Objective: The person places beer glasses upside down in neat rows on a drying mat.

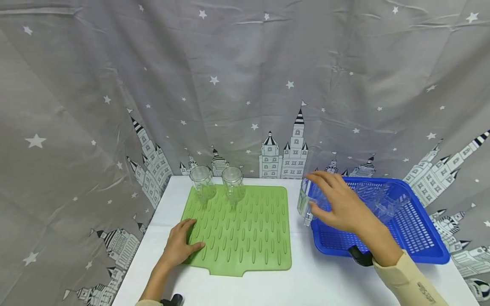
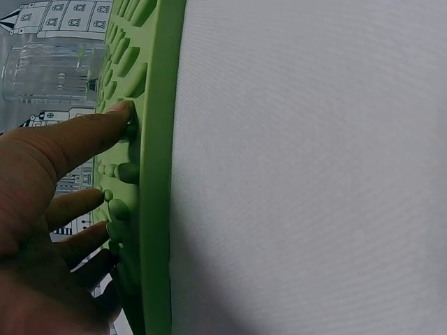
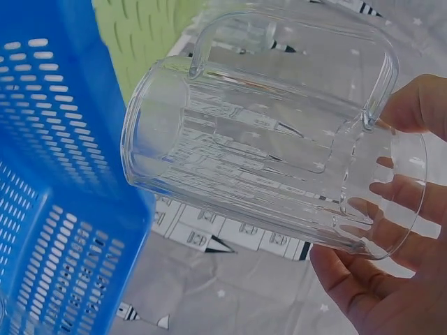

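Note:
My right hand (image 1: pixel 338 206) grips a clear glass mug (image 1: pixel 303 204) over the left side of the blue basket. In the right wrist view the thumb and fingers go round one end of this mug (image 3: pixel 258 153), and its handle (image 3: pixel 297 21) stands out free of the hand. My left hand (image 1: pixel 179 243) rests at the left edge of the green ridged mat (image 1: pixel 249 238), its thumb and fingers spread and touching the ridges. Two more clear glass mugs (image 1: pixel 203 185) stand side by side on the mat's far left part.
The blue perforated basket (image 1: pixel 425 255) sits on the right of the white table (image 1: pixel 306 280), with more clear glassware (image 1: pixel 383 202) inside. A grey curtain (image 1: pixel 237 55) with stars and castles hangs right behind the table.

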The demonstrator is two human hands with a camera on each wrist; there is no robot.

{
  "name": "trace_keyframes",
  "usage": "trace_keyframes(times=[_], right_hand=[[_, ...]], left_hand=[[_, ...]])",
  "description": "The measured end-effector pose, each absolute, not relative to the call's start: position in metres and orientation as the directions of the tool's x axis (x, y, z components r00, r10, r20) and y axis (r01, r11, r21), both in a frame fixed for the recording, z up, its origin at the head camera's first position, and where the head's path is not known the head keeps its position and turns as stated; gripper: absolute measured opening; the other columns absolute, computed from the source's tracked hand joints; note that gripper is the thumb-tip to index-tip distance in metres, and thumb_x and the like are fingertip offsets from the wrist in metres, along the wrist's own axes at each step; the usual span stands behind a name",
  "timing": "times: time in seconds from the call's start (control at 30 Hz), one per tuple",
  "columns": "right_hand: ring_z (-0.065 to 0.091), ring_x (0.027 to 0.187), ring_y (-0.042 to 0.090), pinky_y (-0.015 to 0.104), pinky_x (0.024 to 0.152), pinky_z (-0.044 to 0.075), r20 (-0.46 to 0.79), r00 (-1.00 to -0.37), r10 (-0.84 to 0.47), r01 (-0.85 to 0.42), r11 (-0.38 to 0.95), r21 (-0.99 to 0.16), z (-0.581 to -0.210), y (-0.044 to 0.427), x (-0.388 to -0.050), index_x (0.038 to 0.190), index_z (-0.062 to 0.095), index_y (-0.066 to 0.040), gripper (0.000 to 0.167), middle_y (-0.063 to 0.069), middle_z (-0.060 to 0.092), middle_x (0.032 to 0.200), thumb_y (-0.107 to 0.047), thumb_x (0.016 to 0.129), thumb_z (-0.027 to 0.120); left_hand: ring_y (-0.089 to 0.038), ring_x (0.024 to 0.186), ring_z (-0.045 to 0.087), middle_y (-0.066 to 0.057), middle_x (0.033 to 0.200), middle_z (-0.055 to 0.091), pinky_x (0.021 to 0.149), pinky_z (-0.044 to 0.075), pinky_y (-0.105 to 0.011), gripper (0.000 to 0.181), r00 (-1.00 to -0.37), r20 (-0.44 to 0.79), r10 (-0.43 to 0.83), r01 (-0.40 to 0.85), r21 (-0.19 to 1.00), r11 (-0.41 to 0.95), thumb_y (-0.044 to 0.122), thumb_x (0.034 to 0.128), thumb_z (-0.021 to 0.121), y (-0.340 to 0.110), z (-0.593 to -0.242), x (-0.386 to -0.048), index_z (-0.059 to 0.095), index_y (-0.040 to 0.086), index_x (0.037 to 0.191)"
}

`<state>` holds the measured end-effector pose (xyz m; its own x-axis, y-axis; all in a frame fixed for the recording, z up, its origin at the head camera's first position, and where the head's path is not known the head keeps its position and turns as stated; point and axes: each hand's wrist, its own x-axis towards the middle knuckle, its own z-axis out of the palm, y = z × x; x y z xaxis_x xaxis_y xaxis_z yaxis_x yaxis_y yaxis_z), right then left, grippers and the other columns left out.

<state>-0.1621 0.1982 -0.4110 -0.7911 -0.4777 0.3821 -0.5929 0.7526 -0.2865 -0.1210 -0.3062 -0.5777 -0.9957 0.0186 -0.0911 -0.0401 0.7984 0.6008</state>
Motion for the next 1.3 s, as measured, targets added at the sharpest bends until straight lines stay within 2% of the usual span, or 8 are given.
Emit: trace_keyframes(times=[0.43,0.73,0.93,1.03,1.3], right_hand=[[0.05,0.141,0.035,0.062,0.114,0.052,0.373,-0.772,-0.514,-0.627,0.713,-0.314,-0.417,0.175,-0.16,0.158,0.05,-0.016,0.068,0.012,0.053,0.159,-0.031,0.096,0.073],[0.052,0.14,0.035,0.059,0.112,0.054,0.362,-0.765,-0.532,-0.637,0.706,-0.31,-0.426,0.159,-0.158,0.158,0.05,-0.016,0.068,0.012,0.054,0.159,-0.034,0.097,0.073],[0.055,0.134,0.032,0.054,0.109,0.056,0.382,-0.738,-0.556,-0.668,0.682,-0.299,-0.432,0.149,-0.158,0.157,0.051,-0.015,0.068,0.012,0.056,0.157,-0.033,0.095,0.073],[0.055,0.135,0.032,0.054,0.11,0.056,0.38,-0.73,-0.568,-0.677,0.674,-0.294,-0.435,0.145,-0.159,0.158,0.05,-0.015,0.069,0.011,0.055,0.157,-0.034,0.096,0.072],[0.056,0.134,0.032,0.053,0.11,0.057,0.402,-0.714,-0.573,-0.693,0.66,-0.29,-0.435,0.141,-0.16,0.156,0.052,-0.013,0.067,0.012,0.057,0.155,-0.031,0.095,0.073]], left_hand=[[-0.058,0.158,0.024,-0.031,0.171,0.032,0.128,0.025,-0.078,0.092,-0.995,-0.094,0.025,-0.036,0.591,0.806,0.03,0.0896,0.089,-0.305,-0.575,-0.119,0.041,0.001,0.163],[-0.057,0.16,0.021,-0.03,0.173,0.028,0.128,0.026,-0.077,0.092,-0.993,-0.115,0.021,-0.052,0.595,0.802,0.032,0.0919,0.087,-0.305,-0.575,-0.118,0.038,0.002,0.165],[-0.058,0.159,0.024,-0.032,0.17,0.032,0.129,0.024,-0.076,0.087,-0.998,-0.066,0.003,-0.037,0.593,0.804,0.029,0.0943,0.084,-0.299,-0.577,-0.116,0.04,-0.003,0.162],[-0.058,0.16,0.022,-0.033,0.17,0.032,0.13,0.022,-0.076,0.085,-0.998,-0.065,-0.008,-0.044,0.588,0.807,0.031,0.0969,0.081,-0.296,-0.577,-0.116,0.04,-0.004,0.162],[-0.057,0.162,0.019,-0.033,0.17,0.033,0.13,0.019,-0.077,0.08,-0.998,-0.06,0.029,-0.017,0.65,0.76,0.034,0.0995,0.078,-0.277,-0.565,-0.114,0.042,-0.003,0.161]])
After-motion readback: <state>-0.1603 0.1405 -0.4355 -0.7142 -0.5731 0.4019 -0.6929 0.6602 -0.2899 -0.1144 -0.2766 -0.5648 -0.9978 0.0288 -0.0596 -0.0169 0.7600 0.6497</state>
